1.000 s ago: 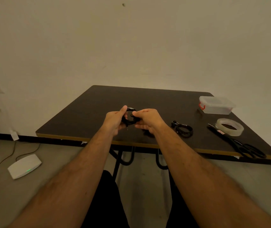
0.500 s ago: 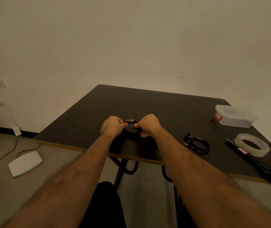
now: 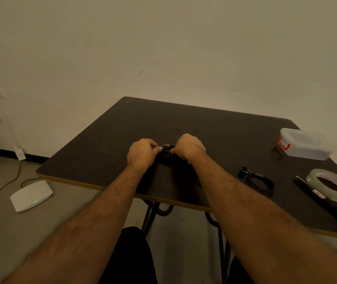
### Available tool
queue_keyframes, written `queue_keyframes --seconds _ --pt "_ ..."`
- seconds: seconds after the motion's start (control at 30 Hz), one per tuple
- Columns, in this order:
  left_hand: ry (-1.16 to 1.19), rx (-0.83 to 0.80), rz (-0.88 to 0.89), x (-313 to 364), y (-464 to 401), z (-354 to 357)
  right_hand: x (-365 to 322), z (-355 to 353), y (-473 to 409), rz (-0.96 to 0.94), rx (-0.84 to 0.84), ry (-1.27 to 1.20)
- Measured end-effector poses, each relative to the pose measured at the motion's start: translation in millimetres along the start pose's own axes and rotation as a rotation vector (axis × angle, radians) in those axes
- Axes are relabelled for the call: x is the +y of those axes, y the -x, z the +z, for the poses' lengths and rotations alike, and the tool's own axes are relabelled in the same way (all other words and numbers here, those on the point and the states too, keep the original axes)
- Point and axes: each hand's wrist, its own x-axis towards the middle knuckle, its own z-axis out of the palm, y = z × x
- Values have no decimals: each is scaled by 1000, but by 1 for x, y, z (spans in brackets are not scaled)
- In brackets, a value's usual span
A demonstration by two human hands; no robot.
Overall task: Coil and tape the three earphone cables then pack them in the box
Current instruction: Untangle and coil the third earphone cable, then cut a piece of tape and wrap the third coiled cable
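Black cable coil is pinched at frame centre, low over the table, by left hand and right hand, fingers curled on it. Second coil is seen lower right, beside tape. Closed box is placed right, near the edge.

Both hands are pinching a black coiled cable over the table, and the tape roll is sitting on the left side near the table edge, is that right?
Not quite. The tape roll lies on the right side of the table, as the head view shows. The left hand and right hand do pinch the black coiled cable.
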Motion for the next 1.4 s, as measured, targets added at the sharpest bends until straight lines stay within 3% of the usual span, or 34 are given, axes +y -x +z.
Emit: queue_keyframes --seconds 0.23,0.7,1.1,1.4 --pt "-37 13 -17 5 -1 2 5 -2 -4 -41 -55 -63" --pt "-10 63 -52 9 3 1 18 -10 2 -39 48 -183" --pt "56 227 43 40 18 3 47 -41 23 -187 242 -229" --pt "62 182 215 90 39 19 88 -69 51 -245 268 -298"
